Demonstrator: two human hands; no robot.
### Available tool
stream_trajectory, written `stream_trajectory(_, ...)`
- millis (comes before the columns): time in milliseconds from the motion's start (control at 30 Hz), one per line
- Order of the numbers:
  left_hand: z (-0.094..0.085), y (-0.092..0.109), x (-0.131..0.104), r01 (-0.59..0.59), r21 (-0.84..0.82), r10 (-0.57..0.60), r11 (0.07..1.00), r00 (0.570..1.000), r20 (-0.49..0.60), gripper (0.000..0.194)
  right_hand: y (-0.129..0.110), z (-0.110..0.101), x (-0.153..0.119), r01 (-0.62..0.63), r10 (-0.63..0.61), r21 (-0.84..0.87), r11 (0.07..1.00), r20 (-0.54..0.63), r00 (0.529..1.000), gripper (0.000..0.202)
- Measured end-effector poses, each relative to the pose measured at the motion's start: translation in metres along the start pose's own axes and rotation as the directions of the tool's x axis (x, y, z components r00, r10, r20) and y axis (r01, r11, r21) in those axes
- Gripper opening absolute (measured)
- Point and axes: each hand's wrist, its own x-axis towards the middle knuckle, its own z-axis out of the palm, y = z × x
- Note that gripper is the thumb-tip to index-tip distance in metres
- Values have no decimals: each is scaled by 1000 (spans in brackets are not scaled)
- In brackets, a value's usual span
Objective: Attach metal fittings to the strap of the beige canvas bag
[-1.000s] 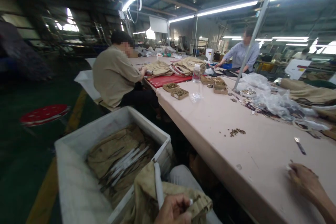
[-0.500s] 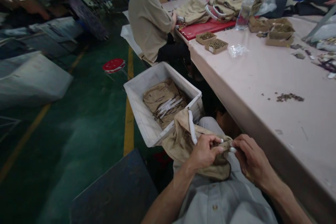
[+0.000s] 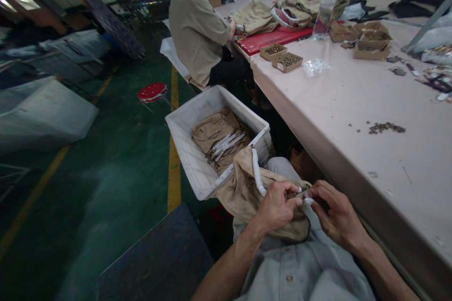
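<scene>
A tan fabric bag (image 3: 243, 193) with a white-wrapped handle (image 3: 258, 171) lies across my lap, one side of it over the rim of the white bin. My left hand (image 3: 280, 204) pinches the bag's edge between thumb and fingers. Close against it, my right hand (image 3: 334, 209) has thumb and fingers together at the same edge. White coverings wrap some fingertips. Whatever small part sits between the fingertips is too small to make out. More tan bags with white handles lie in the white bin (image 3: 183, 150).
Small metal pieces (image 3: 386, 128) lie on the pale table (image 3: 339, 99) at my right. Cardboard boxes of studs (image 3: 287, 60) stand farther along. A co-worker (image 3: 197, 28) sits beyond the bin, near a red stool (image 3: 151, 91). A dark board (image 3: 158, 258) is at lower left.
My right hand has shifted slightly left, closer to my left hand at the bag's edge. The whole view has shifted a little; a hand and dark cloth at the far table are gone.
</scene>
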Motion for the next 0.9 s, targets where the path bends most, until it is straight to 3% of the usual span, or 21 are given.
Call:
stream_trajectory(200,-1,3,-3,-119,65,118,991,993,27,14,2,-9,1,-136,129,108,985,64,990,13)
stream_trajectory(367,-1,2,-7,-199,95,197,975,980,34,16,9,-14,6,-24,23,9,1000,89,996,12)
stream_trajectory(600,-2,10,-15,-217,142,211,966,976,56,20,10,-22,11,26,-28,10,1000,358,933,13)
stream_trajectory(900,-3,7,-14,-209,113,201,971,977,73,25,11,-14,7,52,-68,50,997,382,922,12)
